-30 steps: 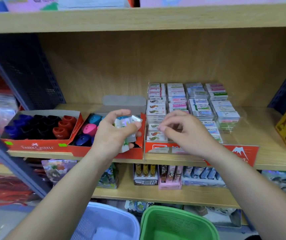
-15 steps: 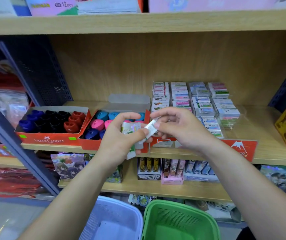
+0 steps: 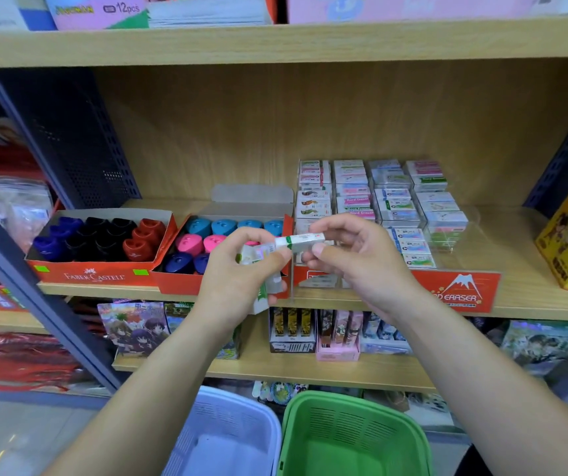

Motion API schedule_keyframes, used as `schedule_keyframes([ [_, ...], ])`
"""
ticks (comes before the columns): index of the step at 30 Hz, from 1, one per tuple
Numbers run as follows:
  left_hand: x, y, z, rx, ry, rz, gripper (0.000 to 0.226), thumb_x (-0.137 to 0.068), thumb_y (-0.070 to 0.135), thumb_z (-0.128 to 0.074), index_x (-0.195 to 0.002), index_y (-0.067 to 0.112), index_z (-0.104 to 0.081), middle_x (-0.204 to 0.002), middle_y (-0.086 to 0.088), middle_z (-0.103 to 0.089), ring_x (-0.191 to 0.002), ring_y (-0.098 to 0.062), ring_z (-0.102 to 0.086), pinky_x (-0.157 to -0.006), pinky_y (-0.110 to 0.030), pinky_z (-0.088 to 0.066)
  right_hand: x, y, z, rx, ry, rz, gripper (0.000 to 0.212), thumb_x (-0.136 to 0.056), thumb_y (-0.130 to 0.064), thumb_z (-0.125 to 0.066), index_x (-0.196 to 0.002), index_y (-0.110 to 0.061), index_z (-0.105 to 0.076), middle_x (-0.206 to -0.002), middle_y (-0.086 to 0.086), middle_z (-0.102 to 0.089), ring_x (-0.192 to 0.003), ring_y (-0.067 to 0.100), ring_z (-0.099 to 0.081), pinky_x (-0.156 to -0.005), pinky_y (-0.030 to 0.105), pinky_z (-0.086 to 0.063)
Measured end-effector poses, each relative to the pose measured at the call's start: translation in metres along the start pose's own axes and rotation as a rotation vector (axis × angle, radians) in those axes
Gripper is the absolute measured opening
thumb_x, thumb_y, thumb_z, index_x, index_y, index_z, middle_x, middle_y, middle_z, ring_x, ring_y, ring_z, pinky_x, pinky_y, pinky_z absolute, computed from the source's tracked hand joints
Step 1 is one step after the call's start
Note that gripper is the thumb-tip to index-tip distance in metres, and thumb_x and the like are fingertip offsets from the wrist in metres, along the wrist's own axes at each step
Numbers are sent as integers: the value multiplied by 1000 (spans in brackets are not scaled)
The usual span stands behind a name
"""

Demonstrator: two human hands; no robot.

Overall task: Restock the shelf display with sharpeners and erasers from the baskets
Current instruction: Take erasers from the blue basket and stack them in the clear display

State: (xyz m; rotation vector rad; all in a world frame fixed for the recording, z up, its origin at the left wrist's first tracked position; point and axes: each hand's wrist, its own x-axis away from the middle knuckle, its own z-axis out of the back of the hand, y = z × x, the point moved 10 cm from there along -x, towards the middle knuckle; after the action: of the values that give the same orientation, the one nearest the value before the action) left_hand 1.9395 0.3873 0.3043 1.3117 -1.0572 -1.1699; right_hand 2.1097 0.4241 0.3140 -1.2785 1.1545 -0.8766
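Right hand [image 3: 354,266]: centre frame, thumb and fingers pinching one white, green-banded eraser [image 3: 301,242], holding it level in front of the tiered eraser display [image 3: 461,290].

Left hand [image 3: 238,283]: just left of it, fingers curling round a small stack of erasers [image 3: 258,257]; whether the single eraser is touching the stack cannot be told.

Two red sharpener boxes [image 3: 93,276], centre left, are sitting side by side on the wooden shelf [image 3: 533,300], both holding sharpeners.

Lavender basket [image 3: 227,427] and green basket [image 3: 354,431] are standing side by side at bottom centre.
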Motion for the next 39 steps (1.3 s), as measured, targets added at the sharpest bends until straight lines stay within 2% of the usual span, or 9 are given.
schedule_keyframes([
  [4,3,2,-5,-22,-46,-9,16,-86,15,-79,-98,21,-70,-95,-5,-72,-67,-25,-69,-53,-31,-54,3,-1,3,5,6,25,13,-89,-3,-72,-88,-16,-76,-103,10,-75,-94,24,-74,-87,36,-59],
  [6,5,2,-6,-27,-56,-4,20,-85,13,-80,-101,21,-71,-97,-1,-72,-64,-24,-69,-53,-32,-56,4,-2,6,75,12,49,22,-88,-2,-72,-83,-23,-77,-102,3,-77,-97,17,-73,-86,32,-57],
  [12,6,3,-7,-60,-43,-33,22,-86,9,-78,-100,23,-70,-98,6,-73,-63,-22,-68,-51,-32,-55,7,1,13,70,26,22,36,-78,8,-78,-102,-19,-72,-101,-3,-78,-96,14,-74,-82,25,-58],
  [16,5,5,-9,-76,-47,-52,21,-87,7,-77,-101,20,-70,-101,0,-71,-64,-23,-67,-50,-32,-55,10,8,15,82,5,-48,26,-84,3,-75,-103,-15,-72,-87,5,-77,-76,19,-74,-68,26,-58],
  [23,0,-10,-9,-141,-44,-13,22,-84,15,-81,-100,19,-67,-115,-8,-67,-63,-18,-68,-52,-31,-57,21,21,31,232,-42,-73,23,-87,4,-72,-103,-13,-71,-82,4,-74,-80,25,-75,-75,31,-60],
  [29,-8,-15,-25,-120,-88,9,22,-84,17,-81,-98,22,-64,-114,-10,-70,-65,-20,-69,-51,-30,-54,28,-4,106,242,233,39,17,-92,-1,-68,-100,-15,-75,-93,11,-73,-78,26,-75,-71,26,-60],
  [33,-16,-8,-39,-111,-78,-7,22,-85,19,-80,-101,19,-64,-117,-11,-69,-63,-20,-66,-51,-29,-52,27,-24,162,295,400,84,17,-93,-1,-67,-97,-17,-74,-93,11,-72,-72,23,-73,-67,31,-62],
  [37,-21,6,-62,-169,-90,-66,20,-86,18,-79,-99,15,-64,-126,-3,-61,-55,-16,-63,-48,-28,-51,28,-38,208,530,488,109,13,-91,-14,-73,-92,-26,-75,-84,-1,-72,-58,11,-62,-53,25,-47],
  [39,-23,13,-75,-217,-93,-90,18,-87,19,-79,-98,18,-64,-132,3,-56,-58,-15,-66,-48,-25,-52,30,-45,221,624,480,121,10,-91,-20,-74,-90,-30,-76,-83,-7,-72,-59,7,-59,-54,23,-44],
])
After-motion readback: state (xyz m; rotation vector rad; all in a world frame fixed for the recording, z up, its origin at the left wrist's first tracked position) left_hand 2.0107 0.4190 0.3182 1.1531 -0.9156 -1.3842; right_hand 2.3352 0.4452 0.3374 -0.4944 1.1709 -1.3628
